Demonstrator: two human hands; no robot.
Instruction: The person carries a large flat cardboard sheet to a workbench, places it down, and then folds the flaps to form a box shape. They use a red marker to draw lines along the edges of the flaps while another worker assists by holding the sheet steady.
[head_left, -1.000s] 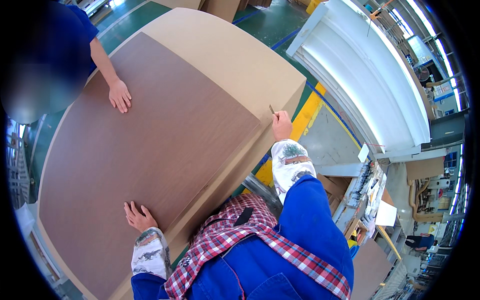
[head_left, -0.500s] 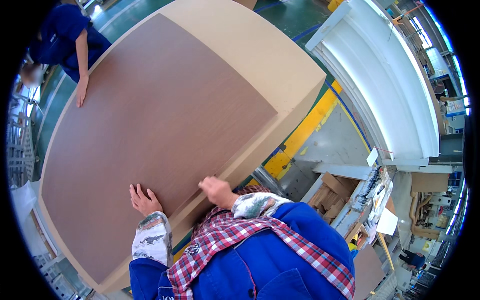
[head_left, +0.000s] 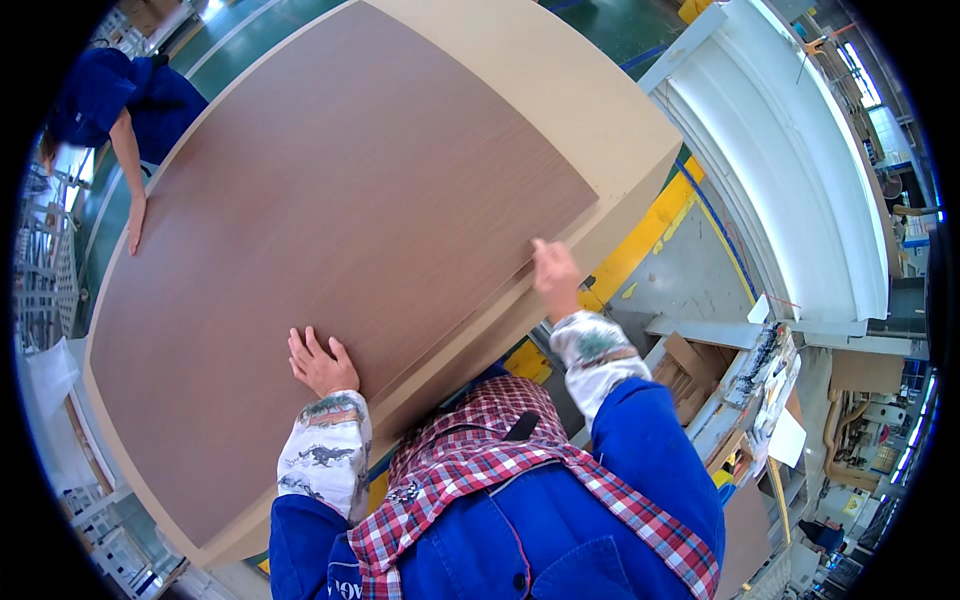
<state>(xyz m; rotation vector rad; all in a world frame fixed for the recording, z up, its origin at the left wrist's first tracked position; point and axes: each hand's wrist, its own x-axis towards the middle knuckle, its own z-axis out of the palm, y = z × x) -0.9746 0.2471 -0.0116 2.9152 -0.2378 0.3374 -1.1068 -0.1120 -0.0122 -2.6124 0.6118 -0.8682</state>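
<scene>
A large brown wood-toned sheet [head_left: 330, 220] lies on a thick stack of pale boards [head_left: 590, 100], which shows along the sheet's right and near borders. My left hand [head_left: 322, 362] rests flat on the sheet near its front edge, fingers spread. Farther right, my right hand [head_left: 557, 278] is closed at that same edge, its fingertips pinched together. Whatever it holds, if anything, is too small to make out. A thin dark line runs along the sheet's edge between my hands.
Across the stack, a co-worker in blue [head_left: 125, 105] presses a hand [head_left: 137, 225] on the sheet's far left edge. Long white curved panels [head_left: 780, 180] stand at the right. Nearer, a cart [head_left: 690, 375] holds wood scraps. Yellow floor marking [head_left: 650, 240] runs beside the stack.
My right hand has slid right and away from me along the sheet's edge. My left hand stays flat on the sheet. The co-worker's hand still rests at the far edge.
</scene>
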